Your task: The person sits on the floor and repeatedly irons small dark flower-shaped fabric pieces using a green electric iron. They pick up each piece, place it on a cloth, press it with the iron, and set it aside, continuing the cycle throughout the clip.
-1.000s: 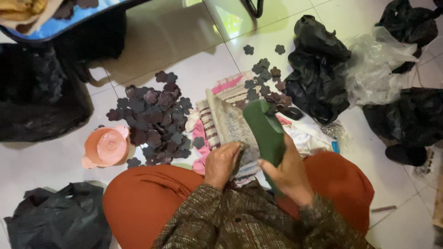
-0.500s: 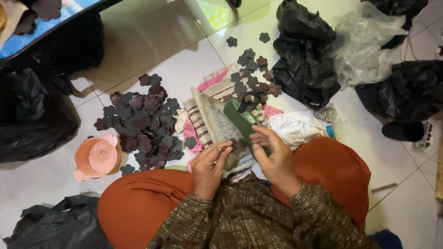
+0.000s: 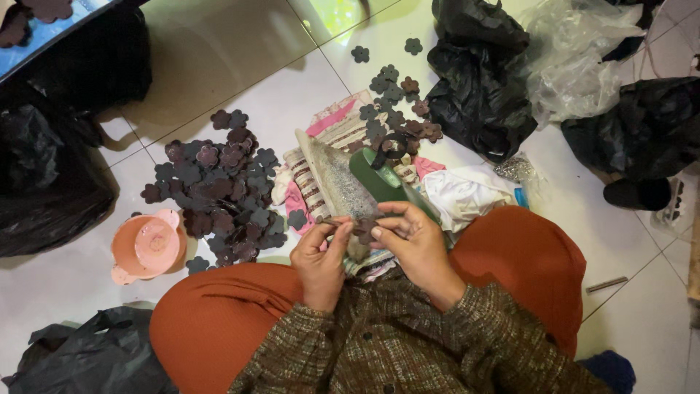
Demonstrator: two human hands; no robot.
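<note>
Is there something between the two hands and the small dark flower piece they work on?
Nothing visible. The left hand and right hand both pinch the dark flower piece directly with bare fingertips, above the green tool on the lap.

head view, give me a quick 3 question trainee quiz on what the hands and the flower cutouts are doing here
1. True or false: both hands grip one small dark flower cutout between them.
2. Where does the big pile of flower cutouts lie? A) on the floor by the person's left knee B) inside the pink bowl C) on the white cloth
3. What green thing lies just beyond the hands?

Key
1. True: left hand and right hand pinch the cutout.
2. A: pile, pink bowl beside it.
3. A green tool, kind unclear.
</note>
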